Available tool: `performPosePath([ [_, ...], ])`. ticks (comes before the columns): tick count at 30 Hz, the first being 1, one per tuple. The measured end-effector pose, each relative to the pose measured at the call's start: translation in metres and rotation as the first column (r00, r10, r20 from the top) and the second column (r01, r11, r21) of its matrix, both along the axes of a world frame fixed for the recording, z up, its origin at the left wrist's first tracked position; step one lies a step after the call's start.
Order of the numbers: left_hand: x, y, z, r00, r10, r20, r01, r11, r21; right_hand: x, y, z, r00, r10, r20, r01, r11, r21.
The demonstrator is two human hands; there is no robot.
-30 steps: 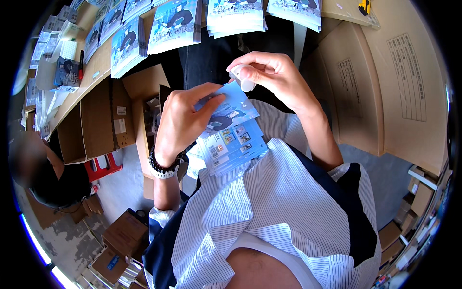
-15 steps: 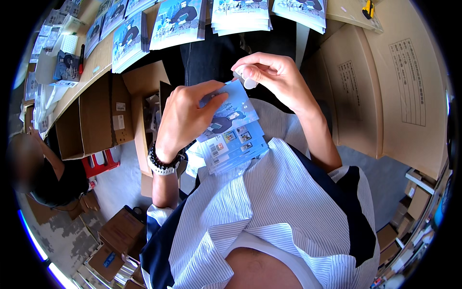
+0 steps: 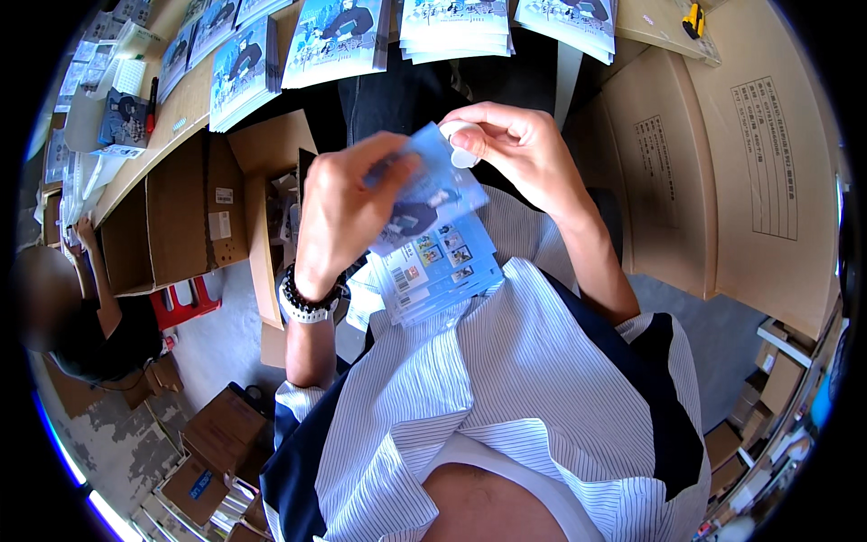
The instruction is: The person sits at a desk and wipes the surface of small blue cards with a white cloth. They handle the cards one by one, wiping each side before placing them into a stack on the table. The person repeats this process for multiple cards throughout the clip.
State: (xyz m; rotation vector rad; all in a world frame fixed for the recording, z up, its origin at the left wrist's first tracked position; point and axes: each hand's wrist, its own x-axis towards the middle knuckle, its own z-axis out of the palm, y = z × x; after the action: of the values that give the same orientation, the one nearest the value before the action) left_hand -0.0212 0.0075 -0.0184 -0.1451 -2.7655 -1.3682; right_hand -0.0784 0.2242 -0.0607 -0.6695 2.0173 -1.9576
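Note:
My left hand [image 3: 348, 203], smeared a little by motion, grips a flat blue printed packet [image 3: 429, 194] with a drawn figure on it. The packet is tilted, and its upper right corner meets the fingers of my right hand [image 3: 515, 154]. That hand pinches small white round pieces [image 3: 462, 157] that look like stickers, between thumb and forefinger. Below the held packet, a fanned pile of similar blue packets [image 3: 442, 266] rests on my lap against the striped shirt, showing small pictures and a barcode. A beaded bracelet and a white band circle my left wrist.
Stacks of blue printed sheets [image 3: 334, 41] line the table edge ahead. A yellow cutter [image 3: 694, 20] lies at the far right. Large cardboard boxes [image 3: 759, 163] stand at right, and an open carton [image 3: 185, 217] at left. Another person [image 3: 81, 316] works at far left beside a red stool [image 3: 185, 303].
My left hand has raised the packet up and toward my right hand, so its corner now reaches the white round pieces. The other person's arms have shifted at the table.

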Motion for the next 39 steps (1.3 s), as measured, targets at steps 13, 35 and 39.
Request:
performPosePath([
  [13, 0.007, -0.073, 0.043, 0.95, 0.259, -0.172, -0.247, 0.965, 0.09, 0.031, 0.058, -0.066, 0.989, -0.146, 0.016, 0.142, 0.98, 0.137],
  [35, -0.013, -0.004, -0.094, 0.968, -0.253, 0.002, 0.208, 0.793, -0.573, 0.027, 0.044, -0.073, 0.988, -0.046, 0.149, 0.037, 0.997, 0.061],
  [39, -0.026, -0.01, -0.082, 0.972, -0.193, 0.135, 0.232, 0.888, -0.398, 0.028, 0.041, -0.079, 0.986, -0.028, 0.165, 0.02, 0.999, 0.049],
])
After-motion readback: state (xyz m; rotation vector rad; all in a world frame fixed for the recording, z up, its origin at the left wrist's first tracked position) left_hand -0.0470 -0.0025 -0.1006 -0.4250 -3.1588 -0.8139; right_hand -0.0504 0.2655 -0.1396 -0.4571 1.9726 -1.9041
